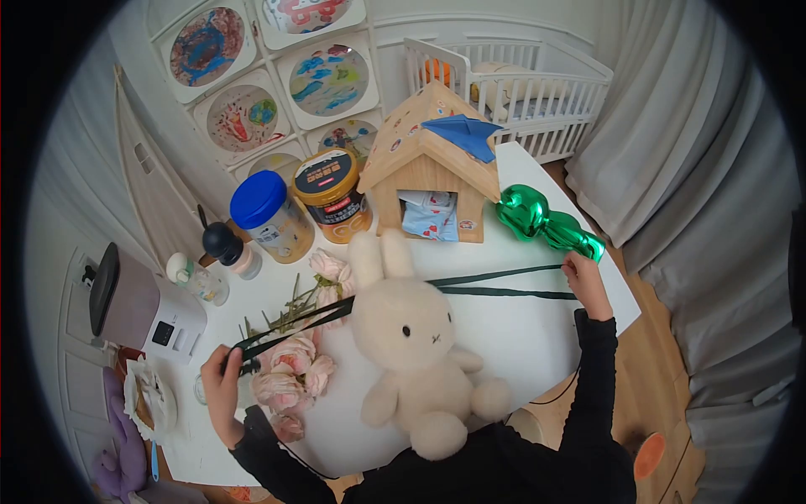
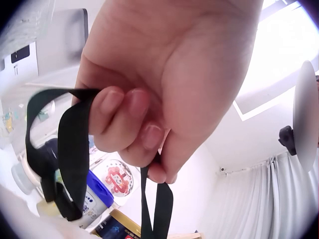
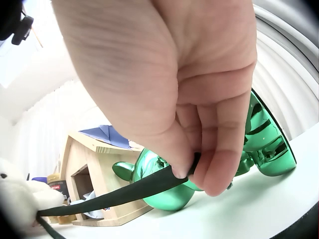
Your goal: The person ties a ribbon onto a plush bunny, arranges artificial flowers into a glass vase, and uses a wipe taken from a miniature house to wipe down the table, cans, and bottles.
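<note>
Cream plush rabbit (image 1: 407, 328), ears up, is at near edge of white tabletop (image 1: 525, 336); dark flat ribbon (image 3: 127, 193), stretched sideways, passes behind its head.

Wooden toy house (image 1: 426, 173) with folded blue paper (image 1: 467, 136) on its roof (image 1: 410, 126), shiny green figure (image 1: 525, 213) beside it, blue-lidded jar (image 1: 273, 218) next to a black-lidded tub (image 1: 332, 197), pale pink flowers (image 1: 290, 374) on the white bench (image 1: 533, 336), round paintings (image 1: 329, 80), white crib (image 1: 541, 78), grey curtains (image 1: 672, 168)

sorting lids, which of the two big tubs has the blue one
The left tub, next to the black-topped bottle; the other tub has a dark lid.
</note>
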